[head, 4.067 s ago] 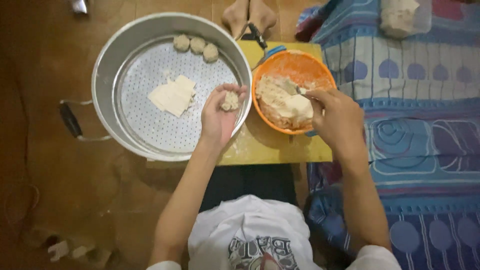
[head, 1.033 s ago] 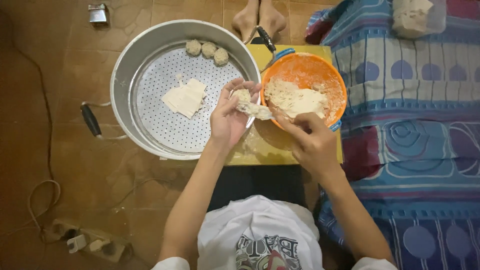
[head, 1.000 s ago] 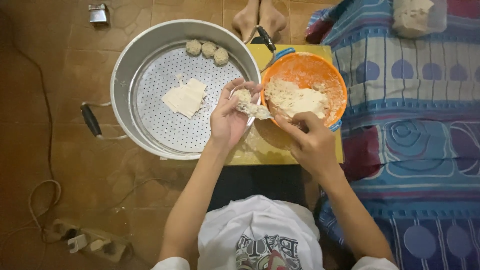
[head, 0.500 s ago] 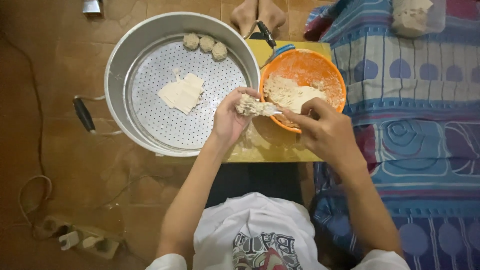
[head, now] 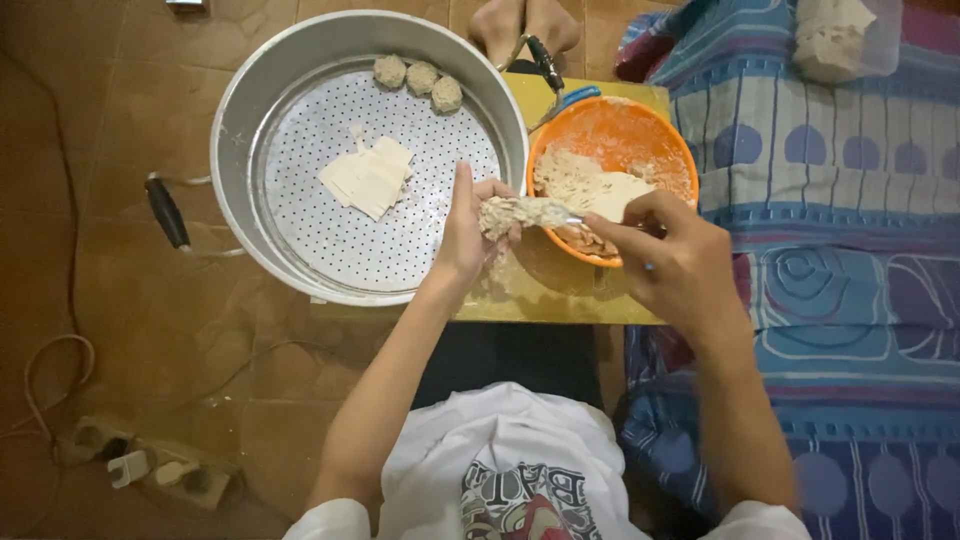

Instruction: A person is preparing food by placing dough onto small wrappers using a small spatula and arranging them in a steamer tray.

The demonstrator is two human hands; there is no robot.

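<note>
Filling (head: pixel 520 211) apparently rests across left hand (head: pixel 468 232) fingers (head: pixel 462 190).

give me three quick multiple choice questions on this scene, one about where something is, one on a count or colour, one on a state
1. Where do the finished balls lie?
A. at the far edge of the perforated tray
B. in the orange bowl
C. on the blue cloth

2. What colour is the bowl holding the filling?
A. green
B. orange
C. white

3. What is the left hand doing?
A. resting flat on the floor
B. gripping the pan's handle
C. held up over the yellow board, with a filled wrapper at its fingers

Answers:
1 A, three balls sit together by the tray's far rim.
2 B, its rim and inside are orange.
3 C, the filled wrapper sits at its fingertips while the right hand brings a utensil to it.
</note>
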